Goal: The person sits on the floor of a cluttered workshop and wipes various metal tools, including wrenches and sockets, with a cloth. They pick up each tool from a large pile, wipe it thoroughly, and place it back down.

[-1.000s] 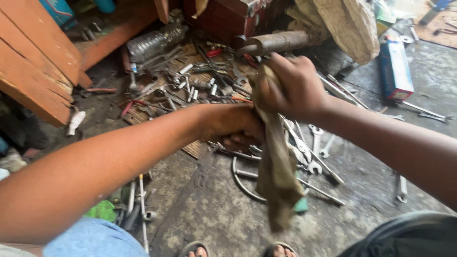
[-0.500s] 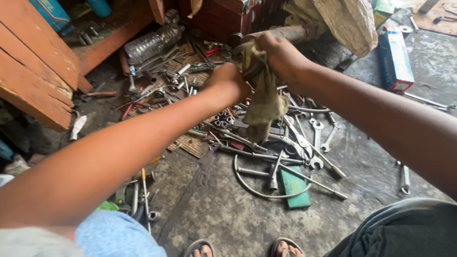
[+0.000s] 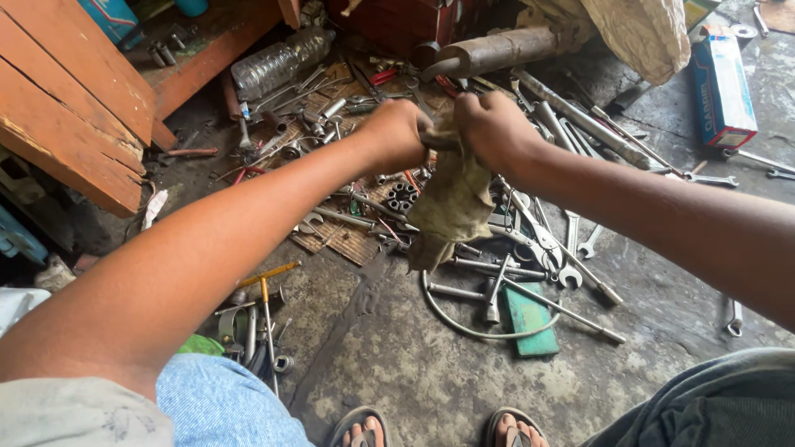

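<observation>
Both fists were closed on a soft, limp, grimy rag [image 3: 451, 199]: left hand [image 3: 396, 134] and right hand [image 3: 494, 128] bunched its top, possibly around something, above the wrenches [image 3: 571, 248].

The rag [image 3: 451, 203] is limp, matt cloth, olive and grimy. The wrenches [image 3: 571, 257] scattered below it are bare metal with a dull shine. The floor [image 3: 397, 364] is rough, stained concrete. Far left, the planks [image 3: 66, 108] are worn orange-painted wood, chipped at the edges. The bottle [image 3: 277, 62] is clear, crumpled plastic. The box [image 3: 723, 91] at far right is glossy blue cardboard.
</observation>
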